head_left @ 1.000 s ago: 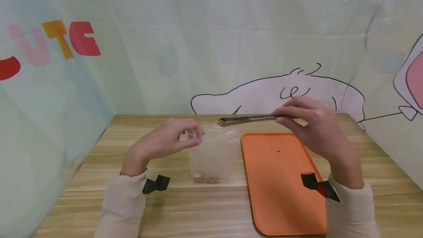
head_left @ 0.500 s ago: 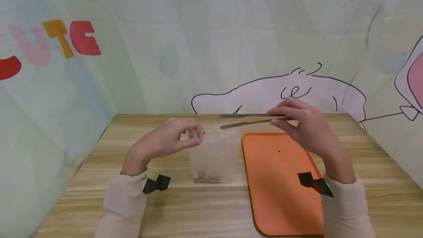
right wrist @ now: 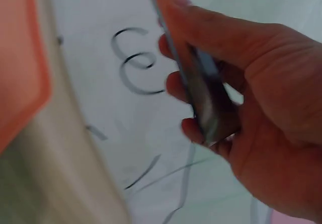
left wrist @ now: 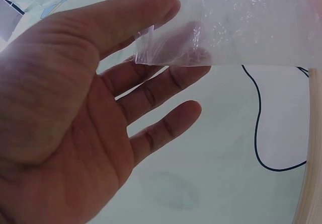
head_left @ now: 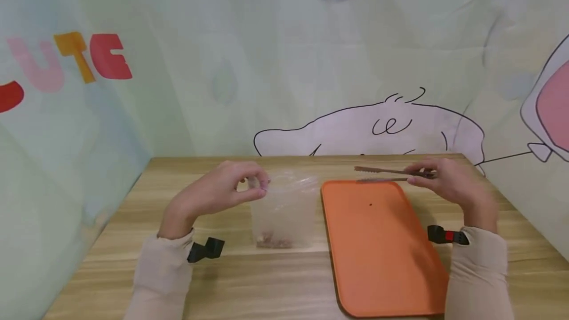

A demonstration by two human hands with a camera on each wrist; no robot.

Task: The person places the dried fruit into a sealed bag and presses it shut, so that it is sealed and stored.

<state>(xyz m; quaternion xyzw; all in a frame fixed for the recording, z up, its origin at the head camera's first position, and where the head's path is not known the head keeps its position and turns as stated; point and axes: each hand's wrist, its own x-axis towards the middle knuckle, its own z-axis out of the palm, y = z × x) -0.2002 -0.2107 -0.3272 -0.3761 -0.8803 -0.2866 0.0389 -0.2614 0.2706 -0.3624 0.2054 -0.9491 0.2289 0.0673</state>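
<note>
My left hand [head_left: 218, 189] pinches the upper left corner of a clear zip bag [head_left: 284, 211], which hangs upright over the wooden table. Small brownish pieces [head_left: 273, 241] lie along the bag's bottom. In the left wrist view the thumb and forefinger grip the bag's edge while the other fingers spread behind and below it. My right hand [head_left: 453, 186] holds metal tongs [head_left: 382, 170] above the far end of the orange tray [head_left: 369, 251]. The tongs' arms stand apart with nothing between their serrated tips. The right wrist view shows the tongs' closed end [right wrist: 214, 113] lying against the palm.
A tiny dark speck [head_left: 371, 205] lies on the tray. The wooden table [head_left: 266, 290] runs back to a printed curtain [head_left: 231, 63] with cartoon drawings, which also stands at both sides.
The tongs opened over the bag's mouth and the brownish piece in their tips is gone from them. My right hand then moved right and lower, over the tray. My left hand stayed at the bag.
</note>
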